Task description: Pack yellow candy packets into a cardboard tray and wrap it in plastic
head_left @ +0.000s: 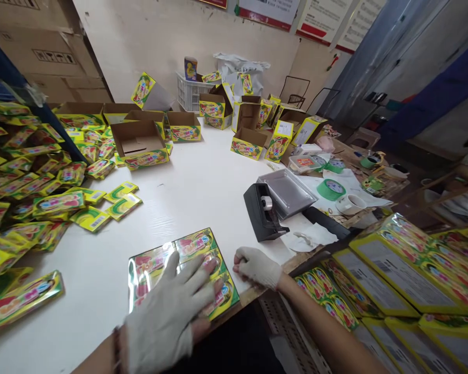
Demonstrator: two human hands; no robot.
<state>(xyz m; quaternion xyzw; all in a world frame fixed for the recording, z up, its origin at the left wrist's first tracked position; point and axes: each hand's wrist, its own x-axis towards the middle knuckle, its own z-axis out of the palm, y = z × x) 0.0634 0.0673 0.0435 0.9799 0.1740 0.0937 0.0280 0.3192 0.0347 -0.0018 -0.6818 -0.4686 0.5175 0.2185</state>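
My spread left grip (166, 306) presses flat and even on the glossy yellow-edged packs (195, 244) at the near edge of the desk (101, 296), while my curled right grip (257, 267) braces just beside them.

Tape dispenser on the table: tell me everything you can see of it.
The tape dispenser is a black, boxy desktop unit that looks like plastic, with a tape roll seated upright in a slot on top. It stands on the white table, its long side angled beside a shallow metal tray. Whether the two touch can't be told from this view. No hand is on it, and the cutter end is too dark to make out.
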